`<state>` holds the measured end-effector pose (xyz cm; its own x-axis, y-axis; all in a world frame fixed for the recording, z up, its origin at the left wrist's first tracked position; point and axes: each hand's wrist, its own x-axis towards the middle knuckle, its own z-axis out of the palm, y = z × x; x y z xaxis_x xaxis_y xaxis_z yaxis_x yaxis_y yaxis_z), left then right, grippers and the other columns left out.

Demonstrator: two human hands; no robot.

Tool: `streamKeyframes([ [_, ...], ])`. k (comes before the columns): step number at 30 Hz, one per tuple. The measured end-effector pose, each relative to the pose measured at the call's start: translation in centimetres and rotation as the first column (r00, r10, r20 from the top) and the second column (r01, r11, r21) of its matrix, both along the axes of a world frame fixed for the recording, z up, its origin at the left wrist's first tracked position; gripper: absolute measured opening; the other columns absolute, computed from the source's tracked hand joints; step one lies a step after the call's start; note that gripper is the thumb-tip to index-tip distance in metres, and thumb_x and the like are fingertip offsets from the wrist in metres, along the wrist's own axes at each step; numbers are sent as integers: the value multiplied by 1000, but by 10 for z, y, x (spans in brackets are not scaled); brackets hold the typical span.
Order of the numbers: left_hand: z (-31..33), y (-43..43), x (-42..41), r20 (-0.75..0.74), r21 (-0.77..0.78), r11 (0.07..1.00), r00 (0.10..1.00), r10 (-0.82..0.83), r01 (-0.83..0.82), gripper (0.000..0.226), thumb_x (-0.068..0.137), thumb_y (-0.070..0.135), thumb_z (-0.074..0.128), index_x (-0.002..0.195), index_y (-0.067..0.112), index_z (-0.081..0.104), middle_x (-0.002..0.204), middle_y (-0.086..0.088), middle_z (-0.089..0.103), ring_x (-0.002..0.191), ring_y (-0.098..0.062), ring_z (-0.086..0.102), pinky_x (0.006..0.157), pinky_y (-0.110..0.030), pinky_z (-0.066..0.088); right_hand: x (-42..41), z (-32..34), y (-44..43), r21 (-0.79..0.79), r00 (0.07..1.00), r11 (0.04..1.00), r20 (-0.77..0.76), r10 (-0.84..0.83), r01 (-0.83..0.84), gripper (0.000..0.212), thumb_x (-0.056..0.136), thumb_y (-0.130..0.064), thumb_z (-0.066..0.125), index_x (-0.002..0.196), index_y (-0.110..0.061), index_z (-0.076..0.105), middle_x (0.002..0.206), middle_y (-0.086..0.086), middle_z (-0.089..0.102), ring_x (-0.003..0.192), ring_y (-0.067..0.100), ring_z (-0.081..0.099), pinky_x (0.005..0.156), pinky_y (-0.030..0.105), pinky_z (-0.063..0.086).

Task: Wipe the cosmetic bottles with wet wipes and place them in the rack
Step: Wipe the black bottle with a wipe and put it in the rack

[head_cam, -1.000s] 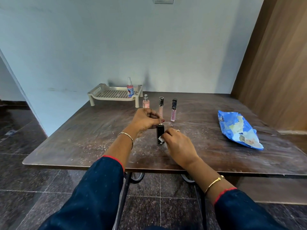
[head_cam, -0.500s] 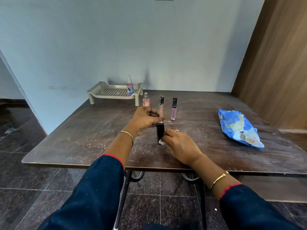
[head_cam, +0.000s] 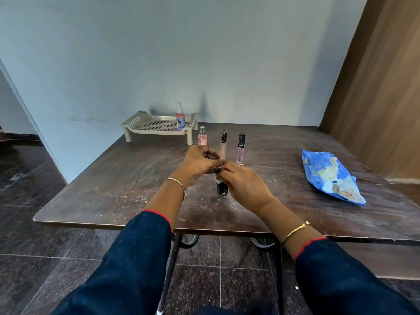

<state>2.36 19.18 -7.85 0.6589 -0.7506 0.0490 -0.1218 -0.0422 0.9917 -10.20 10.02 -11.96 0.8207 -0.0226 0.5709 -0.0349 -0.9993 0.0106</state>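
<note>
Pinching the top of the upright black bottle (head_cam: 222,189) on the near desk (head_cam: 113,192) with the left hand (head_cam: 200,162), rubbing its upper part with the wet wipe (head_cam: 217,178) clutched in the right hand (head_cam: 246,186). Beyond, apparently awaiting wiping, a row of three bottles (head_cam: 223,142); farthest, just one spray bottle (head_cam: 180,117) standing in the rack (head_cam: 136,120), so early days. Compared with half a second ago, wipe up from the base to near the cap.
</note>
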Motion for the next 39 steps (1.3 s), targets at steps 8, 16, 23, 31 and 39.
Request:
streamKeyframes([
  [8,1,-1,-2,-17,6,1000,1000,-14,14,18,72,-9,75,86,-2,65,61,-1,69,60,-7,68,62,-27,60,-29,-9,-2,-207,983,973,-171,71,-107,21,75,2,68,94,-8,68,97,8,62,69,25,60,48,34,50],
  [16,0,-4,-3,-9,0,1000,1000,-7,7,21,72,-11,74,89,-3,64,68,-6,69,64,-10,68,69,-31,60,-29,-5,0,-356,979,922,-183,93,-154,11,76,-5,66,86,-9,68,91,8,61,63,21,56,40,30,43],
  [23,0,-8,-5,33,11,1000,999,6,-6,19,71,-9,75,84,2,65,83,-17,70,78,-20,69,76,-37,59,-26,-5,1,-419,974,893,-209,84,-167,12,77,-11,73,88,-13,68,96,6,62,65,18,55,42,29,44],
  [31,-2,-14,-7,78,17,1000,997,25,-26,20,69,-6,78,76,7,65,76,-14,68,72,-17,68,73,-34,59,-24,-9,-1,-383,969,910,-236,74,-162,11,84,-8,64,94,-10,67,106,10,60,76,22,59,48,32,50],
  [39,-3,-13,-4,80,19,1000,997,21,-22,19,69,-6,79,80,4,66,74,-11,68,68,-15,67,69,-31,60,-37,-9,-11,-288,982,953,-186,41,-94,13,85,-9,55,92,-12,66,101,6,59,73,18,56,51,29,52],
])
